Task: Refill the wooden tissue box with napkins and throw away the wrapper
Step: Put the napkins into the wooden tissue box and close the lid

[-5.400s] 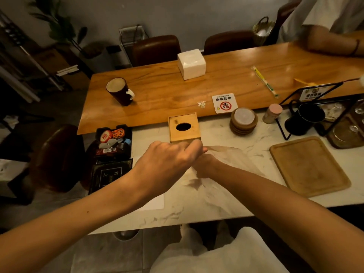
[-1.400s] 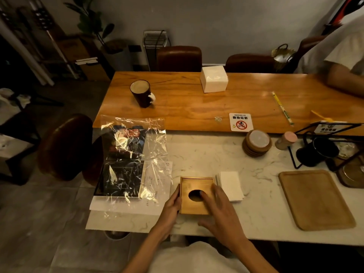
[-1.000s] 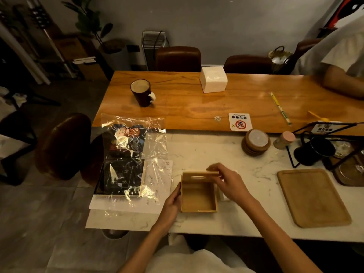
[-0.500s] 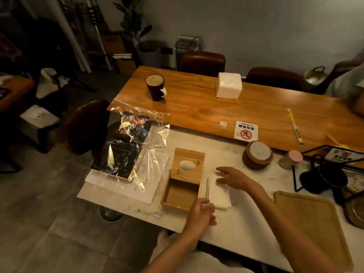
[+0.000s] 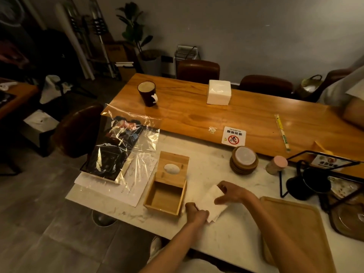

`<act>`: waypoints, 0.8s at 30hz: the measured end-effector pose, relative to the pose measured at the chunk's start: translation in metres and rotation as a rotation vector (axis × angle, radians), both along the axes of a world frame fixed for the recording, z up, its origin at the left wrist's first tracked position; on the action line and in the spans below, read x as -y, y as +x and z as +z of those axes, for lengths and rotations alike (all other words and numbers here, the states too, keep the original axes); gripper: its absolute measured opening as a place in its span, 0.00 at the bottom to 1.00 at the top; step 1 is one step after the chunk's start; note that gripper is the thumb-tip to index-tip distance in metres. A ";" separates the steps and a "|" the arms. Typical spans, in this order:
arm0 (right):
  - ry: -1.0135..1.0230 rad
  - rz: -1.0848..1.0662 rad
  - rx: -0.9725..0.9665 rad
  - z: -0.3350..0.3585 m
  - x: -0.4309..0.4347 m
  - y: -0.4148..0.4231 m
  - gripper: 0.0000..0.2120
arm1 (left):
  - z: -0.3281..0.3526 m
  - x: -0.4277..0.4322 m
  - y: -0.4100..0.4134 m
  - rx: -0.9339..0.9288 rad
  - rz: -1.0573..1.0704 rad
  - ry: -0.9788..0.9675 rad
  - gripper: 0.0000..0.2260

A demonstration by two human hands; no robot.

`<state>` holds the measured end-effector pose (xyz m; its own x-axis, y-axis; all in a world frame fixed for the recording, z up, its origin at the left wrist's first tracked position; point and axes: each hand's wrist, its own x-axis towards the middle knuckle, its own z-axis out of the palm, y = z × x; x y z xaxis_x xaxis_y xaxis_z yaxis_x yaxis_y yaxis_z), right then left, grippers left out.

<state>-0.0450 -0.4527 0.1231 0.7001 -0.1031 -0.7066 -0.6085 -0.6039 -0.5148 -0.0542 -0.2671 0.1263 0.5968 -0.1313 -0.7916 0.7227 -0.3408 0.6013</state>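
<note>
White marble counter [image 5: 206, 166]: open square wooden tissue box [image 5: 166, 198] near front edge, its oval-holed lid [image 5: 173, 167] behind. I see L hand [image 5: 197, 212] & R hand [image 5: 231, 192] both pinching the white napkin stack [image 5: 213, 202] just right of box; clear plastic wrapper [image 5: 126, 148] lies left.

Tabletop [image 5: 206, 170] was white marble with faint grey veining; the adjoining long table [image 5: 226, 117] was warm orange-brown wood with darker grain; tissue box [image 5: 166, 196] and its lid [image 5: 173, 168] were pale honey wood; napkins [image 5: 213, 201] were plain white; wrapper [image 5: 126, 146] was clear, with bright glare streaks over a dark printed item; mug [image 5: 147, 93] was dark brown with a white handle; napkin block [image 5: 218, 94] was white; sign [image 5: 233, 136] was white with a red prohibition circle; small jar [image 5: 276, 164] had a pink top; tray [image 5: 295, 229] was light wood; chairs [image 5: 198, 70] were dark reddish brown.
</note>
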 end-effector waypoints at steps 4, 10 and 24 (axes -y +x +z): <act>0.288 -0.417 0.351 -0.013 -0.005 -0.072 0.22 | -0.009 0.002 -0.004 0.226 -0.330 0.010 0.43; 0.303 -0.633 0.675 -0.018 -0.026 -0.123 0.21 | -0.027 0.002 -0.002 0.672 -0.532 -0.178 0.23; 0.234 -0.720 0.696 -0.031 -0.044 -0.146 0.30 | -0.039 0.006 -0.002 0.614 -0.768 -0.288 0.34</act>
